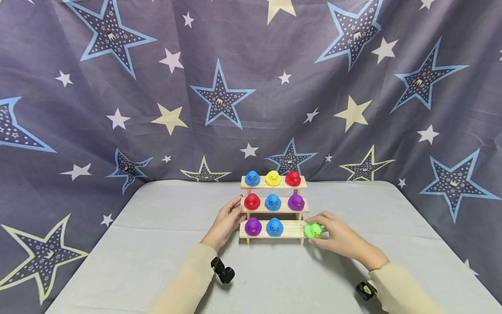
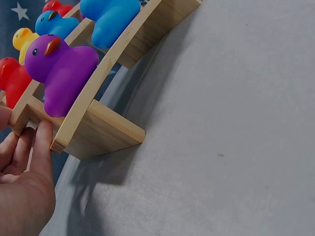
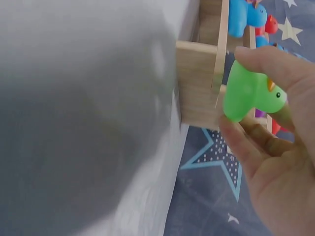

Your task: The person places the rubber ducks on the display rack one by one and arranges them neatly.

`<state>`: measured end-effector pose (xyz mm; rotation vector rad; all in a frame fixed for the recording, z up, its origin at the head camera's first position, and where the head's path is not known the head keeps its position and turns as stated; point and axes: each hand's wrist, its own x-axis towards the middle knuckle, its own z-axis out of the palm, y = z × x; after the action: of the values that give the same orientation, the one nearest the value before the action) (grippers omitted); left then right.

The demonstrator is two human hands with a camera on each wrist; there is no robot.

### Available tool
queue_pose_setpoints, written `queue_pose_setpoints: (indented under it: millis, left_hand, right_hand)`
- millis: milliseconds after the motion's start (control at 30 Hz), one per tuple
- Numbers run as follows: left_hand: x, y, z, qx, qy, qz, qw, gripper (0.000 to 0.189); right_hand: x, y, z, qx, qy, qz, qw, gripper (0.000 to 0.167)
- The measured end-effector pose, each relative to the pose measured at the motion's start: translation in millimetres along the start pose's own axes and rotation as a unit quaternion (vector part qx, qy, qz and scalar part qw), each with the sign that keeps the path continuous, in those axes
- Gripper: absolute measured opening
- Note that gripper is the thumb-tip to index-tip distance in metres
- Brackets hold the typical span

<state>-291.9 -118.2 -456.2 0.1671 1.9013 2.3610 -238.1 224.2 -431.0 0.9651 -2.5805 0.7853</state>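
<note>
A green rubber duck (image 1: 313, 230) is pinched between the thumb and fingers of my right hand (image 1: 340, 234), at the right end of the bottom step of a wooden three-step stand (image 1: 292, 229). In the right wrist view the green duck (image 3: 246, 93) is tilted beside the end of the step. My left hand (image 1: 227, 222) grips the stand's left end near the middle step; in the left wrist view, its fingers (image 2: 43, 150) reach under the wood. On the bottom step sit a purple duck (image 1: 253, 226) and a blue duck (image 1: 275, 227).
The middle step bears a red duck (image 1: 252, 201), a blue duck (image 1: 273, 202) and a purple duck (image 1: 296, 202). Along the top are blue (image 1: 252, 178), yellow (image 1: 273, 178) and red ducks (image 1: 293, 178). A star-patterned cloth (image 1: 235, 144) hangs behind the grey table (image 1: 164, 244).
</note>
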Motion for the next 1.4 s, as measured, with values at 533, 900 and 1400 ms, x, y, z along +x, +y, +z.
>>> queue_pose_setpoints:
  millis: [533, 900, 1400]
  left_hand:
    - [0.9, 1.0, -0.7, 0.001, 0.002, -0.003, 1.0, 0.054]
    - [0.9, 0.6, -0.9, -0.002, 0.001, -0.004, 1.0, 0.054]
    - [1.6, 0.4, -0.9, -0.008, 0.0, -0.007, 0.9999, 0.055]
  right_hand:
    - [17.5, -12, 23, 0.019, 0.031, 0.012, 0.9993, 0.047]
    - [19.3, -13, 32, 0.011, 0.044, 0.016, 0.9988, 0.047]
    - [18.7, -13, 34, 0.011, 0.05, 0.044, 0.9977, 0.047]
